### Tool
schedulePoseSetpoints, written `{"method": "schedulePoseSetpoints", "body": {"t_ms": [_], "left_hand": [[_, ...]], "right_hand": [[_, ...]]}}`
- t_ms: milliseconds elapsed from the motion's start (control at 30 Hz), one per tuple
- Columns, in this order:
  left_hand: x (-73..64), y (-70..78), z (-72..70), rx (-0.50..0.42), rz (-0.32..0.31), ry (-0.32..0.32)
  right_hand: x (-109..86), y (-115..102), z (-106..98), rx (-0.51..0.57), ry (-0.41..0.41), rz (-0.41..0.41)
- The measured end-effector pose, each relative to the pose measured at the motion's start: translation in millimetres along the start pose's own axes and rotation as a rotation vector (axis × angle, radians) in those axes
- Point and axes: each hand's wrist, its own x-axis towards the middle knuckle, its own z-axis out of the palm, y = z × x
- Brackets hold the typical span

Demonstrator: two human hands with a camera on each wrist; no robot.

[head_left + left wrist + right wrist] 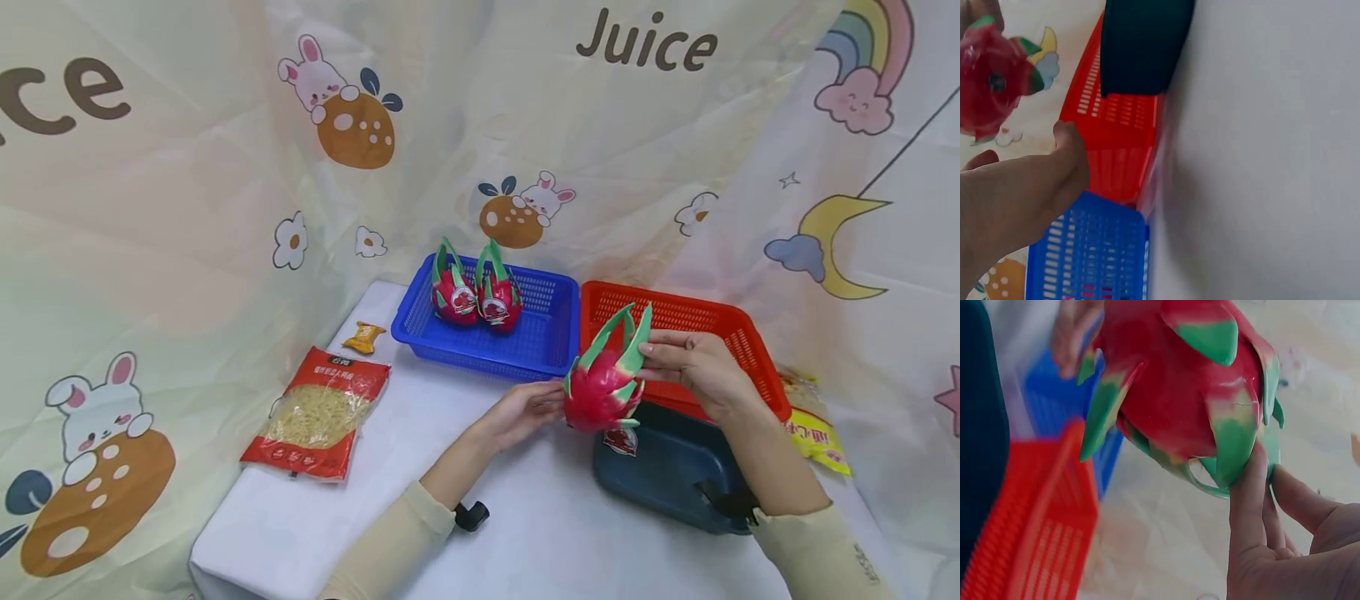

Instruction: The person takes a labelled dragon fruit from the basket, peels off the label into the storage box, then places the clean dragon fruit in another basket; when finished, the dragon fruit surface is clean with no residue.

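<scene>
A toy-like dragon fruit (600, 392), red with long green leaf tips, is held up above the table in the head view. My right hand (693, 367) pinches one of its green leaves between thumb and fingers; the right wrist view shows this grip on the leaf (1235, 450). On the fruit's other side is my left hand (525, 412), fingers stretched out with the tips right at its red skin. Two more dragon fruits (498, 300) sit side by side in the blue basket (551, 333), each with a round label.
Right of the blue basket stands a red basket (720, 321), partly behind the right hand. A dark tray (667, 479) lies in front of it. At left are a red pasta bag (322, 417) and a small orange packet (365, 337). A yellow packet (817, 437) lies far right.
</scene>
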Motion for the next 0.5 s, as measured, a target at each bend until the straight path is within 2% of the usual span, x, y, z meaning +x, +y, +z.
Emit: {"method": "schedulePoseSetpoints", "body": {"t_ms": [67, 200, 300, 500], "left_hand": [[6.6, -3.2, 5.2, -0.059, -0.006, -0.007], [18.0, -6.4, 16.2, -0.184, -0.027, 0.021], [25.2, -8.5, 22.6, -0.231, -0.043, 0.029], [34.2, -12.3, 29.5, -0.295, -0.053, 0.056]], "right_hand": [[6.0, -8.6, -10.5, 0.019, 0.018, 0.004], [21.6, -18.0, -29.9, 0.058, 0.029, 0.048], [33.9, -21.1, -41.2, 0.102, 0.028, 0.072], [57.3, -28.2, -53.7, 0.137, 0.048, 0.066]]}}
